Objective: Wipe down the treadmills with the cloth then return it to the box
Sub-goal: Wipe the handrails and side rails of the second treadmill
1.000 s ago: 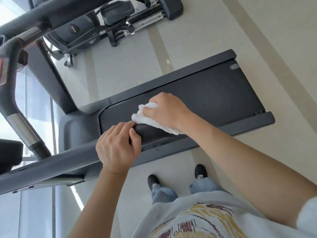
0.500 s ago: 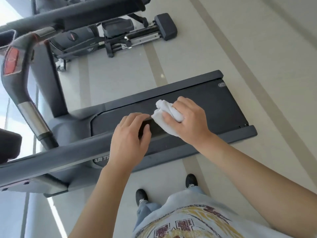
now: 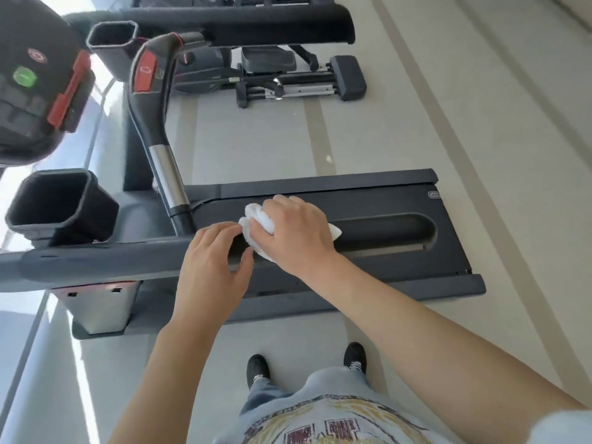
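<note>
Our left hand (image 3: pixel 211 264) rests loosely open on the near handrail (image 3: pixel 96 261), holding nothing. Just beyond and touching it, our right hand (image 3: pixel 294 235) grips the bunched white cloth (image 3: pixel 256 222) on that rail, whose long axis runs left to right. The treadmill (image 3: pixel 400 225) deck lies beyond; no box shows, and our palm hides most of the cloth.
</note>
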`<state>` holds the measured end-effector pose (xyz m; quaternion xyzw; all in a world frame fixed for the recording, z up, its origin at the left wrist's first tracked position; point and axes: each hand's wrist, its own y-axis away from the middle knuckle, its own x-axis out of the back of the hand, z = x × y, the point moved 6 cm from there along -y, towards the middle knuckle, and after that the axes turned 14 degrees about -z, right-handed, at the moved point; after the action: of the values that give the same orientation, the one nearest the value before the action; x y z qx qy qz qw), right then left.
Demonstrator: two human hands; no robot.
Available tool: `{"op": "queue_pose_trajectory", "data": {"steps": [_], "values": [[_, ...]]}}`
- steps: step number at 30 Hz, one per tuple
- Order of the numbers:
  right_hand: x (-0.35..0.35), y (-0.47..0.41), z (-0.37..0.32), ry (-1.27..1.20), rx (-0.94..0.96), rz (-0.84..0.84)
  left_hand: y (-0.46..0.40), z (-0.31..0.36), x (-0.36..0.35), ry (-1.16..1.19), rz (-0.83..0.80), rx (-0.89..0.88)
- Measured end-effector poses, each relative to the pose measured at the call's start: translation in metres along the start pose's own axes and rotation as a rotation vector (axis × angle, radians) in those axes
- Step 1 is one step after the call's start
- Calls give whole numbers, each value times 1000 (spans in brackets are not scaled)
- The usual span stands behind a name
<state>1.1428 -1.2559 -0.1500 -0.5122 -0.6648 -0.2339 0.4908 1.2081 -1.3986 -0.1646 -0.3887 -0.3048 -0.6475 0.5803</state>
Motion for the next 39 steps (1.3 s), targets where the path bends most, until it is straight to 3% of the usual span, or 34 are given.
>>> {"op": "queue_pose_trajectory", "data": {"steps": [7, 12, 15, 22, 28, 33, 39], "values": [[21, 13, 26, 58, -154, -168, 6, -3, -3, 37, -8, -40], [64, 30, 120, 42, -476, -329, 4, -1, -5, 47, 43, -13], [79, 37, 148, 15, -544, -391, 4, -1, -8, 51, 66, 7], [44, 6, 97, 96, -359, -611, 1, 1, -14, 67, 78, 79], [-6, -16, 6, 24, -15, -429, 11, 1, -4, 21, 77, 68], [-2, -9, 20, -65, 35, -414, 28, -21, 11, -67, 145, 37], [12, 10, 35, -101, -54, -347, 59, -80, 47, -79, 206, 89]]}}
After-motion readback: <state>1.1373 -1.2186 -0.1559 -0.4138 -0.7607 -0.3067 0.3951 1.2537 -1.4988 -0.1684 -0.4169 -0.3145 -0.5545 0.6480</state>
